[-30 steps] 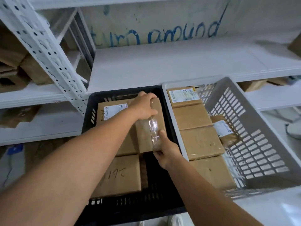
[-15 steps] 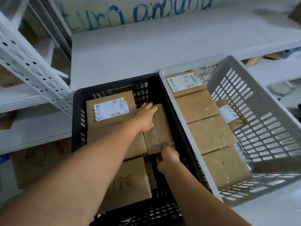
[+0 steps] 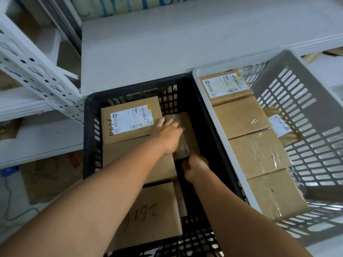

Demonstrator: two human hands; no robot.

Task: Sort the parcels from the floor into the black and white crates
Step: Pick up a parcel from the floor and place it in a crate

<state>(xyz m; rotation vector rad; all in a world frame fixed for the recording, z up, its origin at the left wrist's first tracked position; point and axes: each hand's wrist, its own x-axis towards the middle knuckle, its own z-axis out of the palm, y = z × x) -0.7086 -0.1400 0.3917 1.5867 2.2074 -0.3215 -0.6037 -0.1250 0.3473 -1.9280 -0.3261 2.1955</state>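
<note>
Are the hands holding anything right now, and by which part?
Narrow parcel in the black crate: left hand lies flat on top; right hand is at its near end, grip unclear.

1. Handwritten black digits, apparently "2612" when turned the right way up, are seen upside down on the near parcel (image 3: 146, 214) in the black crate (image 3: 91, 138).
2. A white printed label (image 3: 131, 118) with barcodes, its print too small to be read, is carried by the far parcel (image 3: 130, 119); handwriting beside it cannot be made out.
3. Blue lettering (image 3: 128, 6), cut off by the frame's top edge, is seen on the wall.
4. Labels with illegible print are borne by two parcels in the white crate (image 3: 300, 101).
</note>
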